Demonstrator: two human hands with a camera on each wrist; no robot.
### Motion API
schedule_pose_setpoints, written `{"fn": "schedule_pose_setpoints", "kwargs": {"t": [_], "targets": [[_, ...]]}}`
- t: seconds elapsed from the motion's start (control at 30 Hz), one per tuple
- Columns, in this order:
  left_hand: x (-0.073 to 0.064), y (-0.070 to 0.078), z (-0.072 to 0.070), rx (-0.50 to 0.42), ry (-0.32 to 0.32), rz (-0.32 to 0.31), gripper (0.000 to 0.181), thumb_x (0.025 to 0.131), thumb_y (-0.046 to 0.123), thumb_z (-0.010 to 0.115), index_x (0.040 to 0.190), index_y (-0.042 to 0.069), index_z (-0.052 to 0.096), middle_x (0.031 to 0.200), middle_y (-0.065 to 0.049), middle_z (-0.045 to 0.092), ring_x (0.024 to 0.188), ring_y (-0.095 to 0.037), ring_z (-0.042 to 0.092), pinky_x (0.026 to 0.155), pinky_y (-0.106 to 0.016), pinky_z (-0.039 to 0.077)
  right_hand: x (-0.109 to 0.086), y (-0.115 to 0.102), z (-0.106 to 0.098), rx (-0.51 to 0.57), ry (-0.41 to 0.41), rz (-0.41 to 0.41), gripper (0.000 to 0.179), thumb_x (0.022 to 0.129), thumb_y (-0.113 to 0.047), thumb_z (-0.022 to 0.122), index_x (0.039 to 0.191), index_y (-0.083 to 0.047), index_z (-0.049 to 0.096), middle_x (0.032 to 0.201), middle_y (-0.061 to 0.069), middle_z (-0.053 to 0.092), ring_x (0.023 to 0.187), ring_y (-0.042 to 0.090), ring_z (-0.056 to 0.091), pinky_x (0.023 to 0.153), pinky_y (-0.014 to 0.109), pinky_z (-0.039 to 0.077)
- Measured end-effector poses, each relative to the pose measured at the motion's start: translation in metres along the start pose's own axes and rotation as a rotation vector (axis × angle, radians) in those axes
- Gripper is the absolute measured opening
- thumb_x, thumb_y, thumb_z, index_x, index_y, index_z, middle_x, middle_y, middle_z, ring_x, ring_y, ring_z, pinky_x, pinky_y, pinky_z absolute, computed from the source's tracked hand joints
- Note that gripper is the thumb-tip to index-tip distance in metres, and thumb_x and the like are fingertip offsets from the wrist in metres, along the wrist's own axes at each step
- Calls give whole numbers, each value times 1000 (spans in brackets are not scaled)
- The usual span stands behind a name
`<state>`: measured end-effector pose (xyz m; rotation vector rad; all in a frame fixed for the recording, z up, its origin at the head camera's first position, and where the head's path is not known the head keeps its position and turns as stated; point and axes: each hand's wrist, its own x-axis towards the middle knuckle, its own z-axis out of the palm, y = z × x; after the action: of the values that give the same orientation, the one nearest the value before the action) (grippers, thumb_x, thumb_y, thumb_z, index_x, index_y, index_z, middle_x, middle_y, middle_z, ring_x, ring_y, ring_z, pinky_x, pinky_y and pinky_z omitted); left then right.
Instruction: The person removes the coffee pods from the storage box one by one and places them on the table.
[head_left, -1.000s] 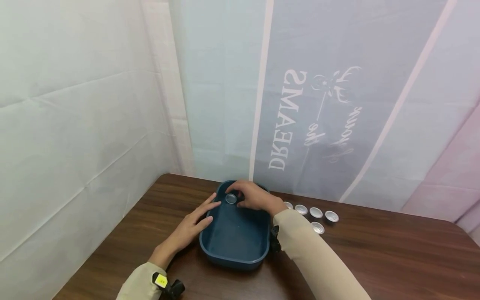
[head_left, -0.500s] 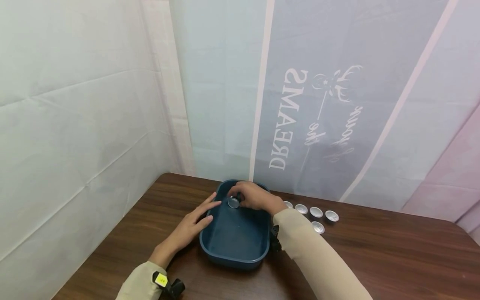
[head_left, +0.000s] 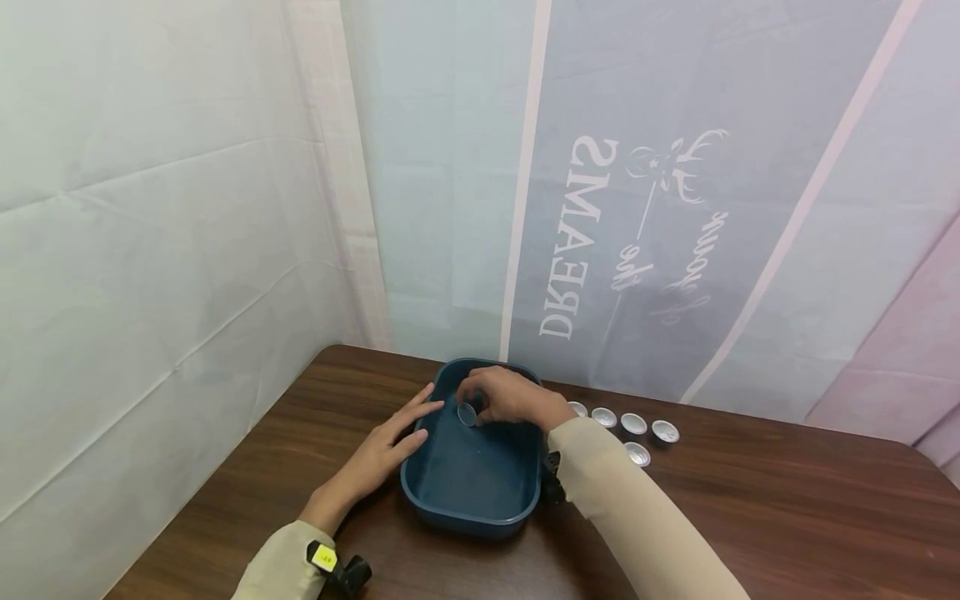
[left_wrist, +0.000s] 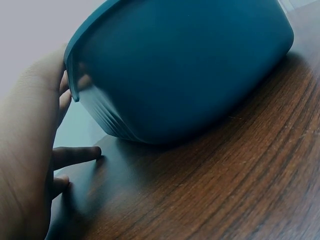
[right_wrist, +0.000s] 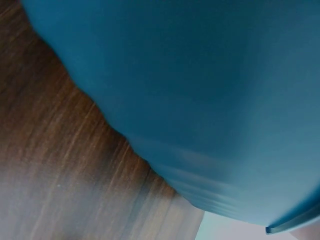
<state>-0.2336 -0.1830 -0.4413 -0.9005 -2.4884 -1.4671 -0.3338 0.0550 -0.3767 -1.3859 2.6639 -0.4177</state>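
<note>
Inside the blue plastic basin (head_left: 471,512), my right hand (head_left: 507,397) pinches a small round cup (head_left: 467,414) with a pale rim, near the far end. The cup is tilted, and the fingers cover part of it. My left hand (head_left: 375,458) rests at the basin's left side with its fingers extended, some reaching over the rim. From the left wrist view, the left hand (left_wrist: 30,145) is beside the basin's outer wall (left_wrist: 185,70), with two fingertips low by the tabletop. Only the basin's outer wall (right_wrist: 190,100) fills most of the right wrist view; the held cup is hidden there.
Several silver foil cups (head_left: 633,424) stand on the dark wooden table (head_left: 750,500), right of the basin and beyond the right forearm. A printed cloth (head_left: 450,208) hangs behind the table's far edge, and a white cloth (head_left: 165,250) hangs on the left.
My right hand has shifted slightly toward me with the small cup, which has turned from nearly face-up to more tilted. The left hand and basin look unmoved.
</note>
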Motion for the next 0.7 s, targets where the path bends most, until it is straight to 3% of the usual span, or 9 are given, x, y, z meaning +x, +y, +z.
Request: {"fn": "schedule_pose_setpoints", "kwargs": {"t": [0.27,0.47,0.7], "targets": [[0,-1,0,9,1,-3,44,104,22,44,147,21,39,158,4,16,143,-21,18,104,-62,24,1,1,4,17,-10,-77,40,78,-15,81,114,-22,67,107,-9,64,98,6,59,84,28,50],[0,0,1,9,4,-2,44,103,22,44,147,16,40,158,3,17,143,-20,18,105,-61,23,1,1,4,69,-8,-87,29,77,-14,82,101,-21,68,97,-12,64,92,3,59,82,25,49],[0,-1,1,11,5,-11,44,103,19,44,147,17,40,158,4,17,143,-21,17,105,-62,22,-2,-2,-4,80,28,-71,29,78,-14,81,103,-19,68,96,-11,63,88,4,58,79,23,49]]}}
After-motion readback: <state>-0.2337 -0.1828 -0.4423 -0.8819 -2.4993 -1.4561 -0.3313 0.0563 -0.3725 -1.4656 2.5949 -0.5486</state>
